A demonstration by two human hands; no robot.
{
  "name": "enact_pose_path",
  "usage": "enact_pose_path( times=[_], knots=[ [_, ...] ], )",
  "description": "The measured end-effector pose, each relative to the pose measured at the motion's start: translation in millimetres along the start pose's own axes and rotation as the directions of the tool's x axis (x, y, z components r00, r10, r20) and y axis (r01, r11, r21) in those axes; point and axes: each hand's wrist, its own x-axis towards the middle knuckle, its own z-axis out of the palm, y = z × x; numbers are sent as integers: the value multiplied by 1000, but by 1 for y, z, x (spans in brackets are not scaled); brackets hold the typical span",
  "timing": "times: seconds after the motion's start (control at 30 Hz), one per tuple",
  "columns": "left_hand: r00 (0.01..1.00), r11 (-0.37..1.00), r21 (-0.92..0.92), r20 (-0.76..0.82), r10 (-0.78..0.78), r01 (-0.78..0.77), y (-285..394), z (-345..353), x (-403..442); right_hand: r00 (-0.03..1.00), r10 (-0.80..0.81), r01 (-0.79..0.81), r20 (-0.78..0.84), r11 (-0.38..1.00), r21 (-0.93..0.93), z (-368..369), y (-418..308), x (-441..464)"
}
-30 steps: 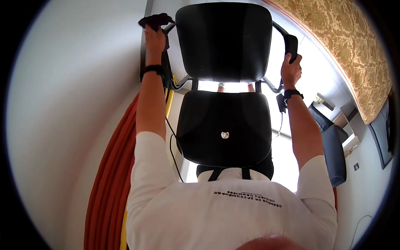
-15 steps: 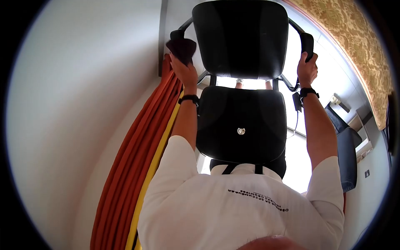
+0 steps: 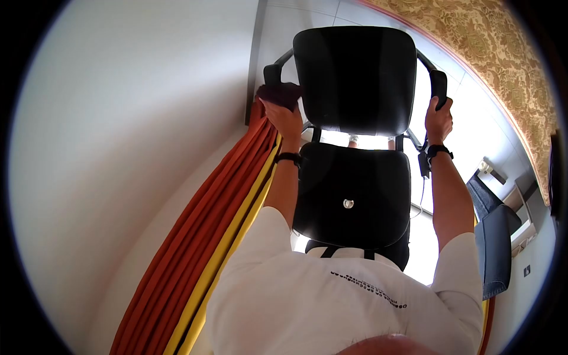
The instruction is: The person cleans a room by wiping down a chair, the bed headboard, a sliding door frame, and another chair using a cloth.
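A black chair with armrests faces me; its two padded panels show as an upper panel [image 3: 355,80] and a lower panel [image 3: 354,177]. My left hand [image 3: 285,120] is closed on a dark purple cloth [image 3: 280,94], which lies at the near end of the left armrest [image 3: 272,73] and partly hides it. On the other side, my right hand [image 3: 438,121] wraps its fingers around the lower end of the right armrest [image 3: 438,89]. A small shiny silver piece [image 3: 348,204] sits on the lower panel. Dark bands circle both my wrists.
Orange and yellow curtains [image 3: 201,236] hang close to my left arm, beside a white wall [image 3: 130,118]. Gold patterned fabric [image 3: 473,53] edges the upper right. A second dark seat [image 3: 496,248] stands at the right. Pale floor tiles [image 3: 302,15] show behind the chair.
The chair and both hands appear lower in the view, and the left side has shifted rightward. The cloth has spread wider towards the upper panel. My right hand keeps its grip on the armrest.
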Motion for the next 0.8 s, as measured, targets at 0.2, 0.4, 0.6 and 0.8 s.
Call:
enact_pose_path(
  times=[0.2, 0.4, 0.6, 0.8],
  knots=[
    [957, 949, 193, 105, -271, 248, -24, 30, 95, 1000, -11, 12, 11, 1000, -13, 2, 5, 2],
    [822, 888, 245, 342, -455, 389, -79, 50, 160, 1000, 2, -1, 30, 1000, -27, -3, 0, 1],
    [994, 973, -211, 77, -76, 91, -51, 22, 88, 1000, -6, 6, 19, 1000, -25, -1, 0, -2],
    [907, 989, -137, 421, 11, 52, 36, 26, 9, 957, -258, 286, -130, 908, 307, 13, 33, 5]
  ],
)
